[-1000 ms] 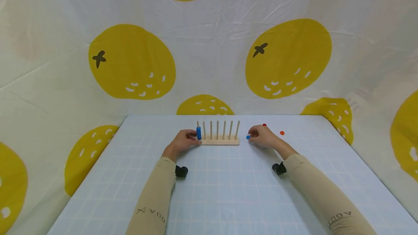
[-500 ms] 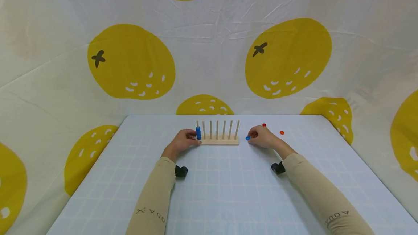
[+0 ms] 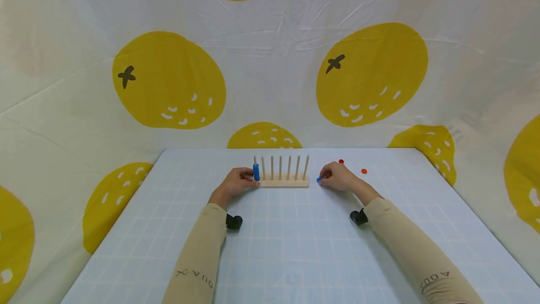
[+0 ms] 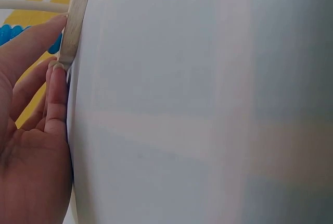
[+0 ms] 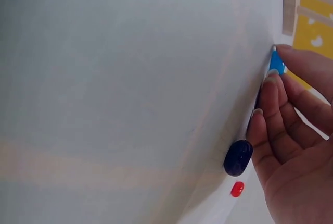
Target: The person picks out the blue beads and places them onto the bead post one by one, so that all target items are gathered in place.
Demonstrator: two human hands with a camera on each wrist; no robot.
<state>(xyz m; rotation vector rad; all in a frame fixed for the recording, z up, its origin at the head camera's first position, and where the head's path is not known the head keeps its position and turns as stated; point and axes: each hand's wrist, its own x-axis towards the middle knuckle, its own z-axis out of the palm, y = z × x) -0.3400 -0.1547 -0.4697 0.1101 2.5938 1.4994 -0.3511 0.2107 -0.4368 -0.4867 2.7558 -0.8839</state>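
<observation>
A wooden peg rack [image 3: 283, 183] with a row of upright pegs stands on the table. Several blue beads [image 3: 256, 172] are stacked on its leftmost peg. My left hand [image 3: 236, 181] grips the left end of the base, with thumb and fingertips against the wood in the left wrist view. To the right of the rack, my right hand [image 3: 337, 177] pinches a light blue bead [image 5: 278, 63] between thumb and fingers, low at the tabletop. A dark blue bead [image 5: 238, 158] lies beside the little finger in the right wrist view.
Behind my right hand lies a red bead [image 3: 341, 161], and farther right an orange-red bead [image 3: 364, 171]. The table [image 3: 270, 247] has a pale checked cover. A white cloth [image 3: 270, 60] with yellow fruit prints hangs behind it.
The blue bead in my right hand has shifted slightly left and down, turning a little between the fingers. My left hand stays at the rack's end.
</observation>
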